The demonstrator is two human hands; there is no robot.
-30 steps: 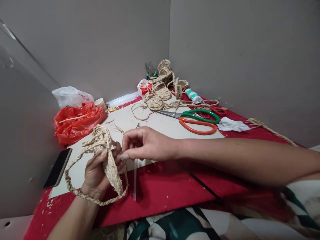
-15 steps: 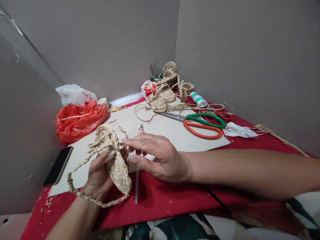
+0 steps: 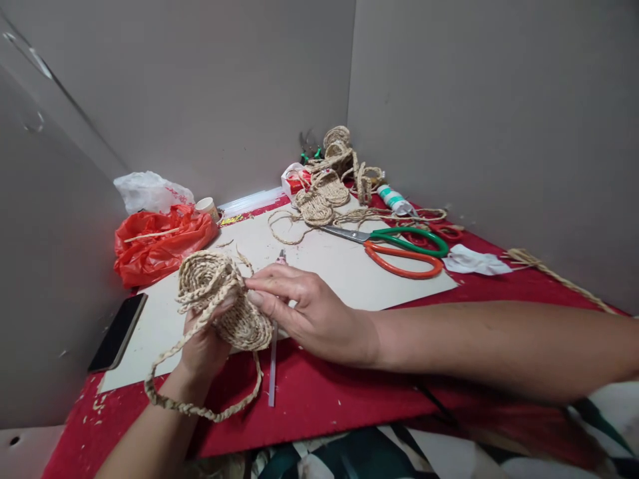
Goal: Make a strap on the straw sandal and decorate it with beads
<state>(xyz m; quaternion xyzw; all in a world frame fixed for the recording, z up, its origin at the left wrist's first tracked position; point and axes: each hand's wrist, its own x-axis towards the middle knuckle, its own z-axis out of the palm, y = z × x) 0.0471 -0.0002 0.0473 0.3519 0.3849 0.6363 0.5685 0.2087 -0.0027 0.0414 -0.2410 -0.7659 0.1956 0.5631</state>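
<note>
My left hand (image 3: 207, 339) is closed around a small slipper-shaped piece of coiled straw braid (image 3: 244, 322) and holds it tilted above the table. A loose braid tail (image 3: 164, 399) loops down from the piece, past my left wrist. The fingertips of my right hand (image 3: 304, 309) pinch at the piece's right edge, where the two parts meet; the exact contact is partly hidden. Under my right hand lies what looks like a glue gun, mostly covered, its metal nozzle (image 3: 282, 255) showing and a translucent glue stick (image 3: 272, 372) below.
Large scissors (image 3: 399, 241) with green and orange handles lie on a white board (image 3: 329, 273) over red cloth (image 3: 349, 406). Behind are woven straw pieces (image 3: 319, 203) and pliers (image 3: 310, 153). A red plastic bag (image 3: 164, 246) and phone (image 3: 118, 332) are left; white tissue (image 3: 474, 259) is right.
My left hand has turned the straw piece so its coiled end faces me more. My right fingers have closed from a spread pose onto its edge.
</note>
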